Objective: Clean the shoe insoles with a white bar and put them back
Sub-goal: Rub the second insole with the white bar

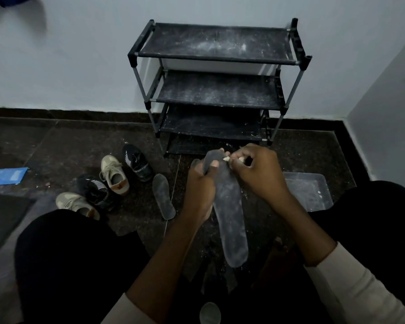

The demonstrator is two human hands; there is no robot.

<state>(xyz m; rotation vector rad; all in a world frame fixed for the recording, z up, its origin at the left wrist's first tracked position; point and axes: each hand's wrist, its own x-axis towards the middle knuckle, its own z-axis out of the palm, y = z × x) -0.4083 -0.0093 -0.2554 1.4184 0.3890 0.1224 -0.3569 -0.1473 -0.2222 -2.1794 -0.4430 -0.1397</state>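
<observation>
A long dark grey insole (232,220), dusted with white, hangs in front of me with its heel toward my lap. My left hand (200,185) grips its upper end, the toe bent over my fingers. My right hand (255,170) is closed around a small white bar (226,159), whose tip touches the insole near the toe. A second dark insole (163,196) lies flat on the floor to the left. Two beige shoes (114,175) (76,204) and two black shoes (137,162) (95,191) stand on the floor further left.
A black three-tier shoe rack (216,83), powdered white, stands against the wall ahead. A clear plastic tray (307,191) sits on the dark floor to the right. A blue sheet (6,175) lies at far left, a dark mat (3,220) below it. My knees frame both sides.
</observation>
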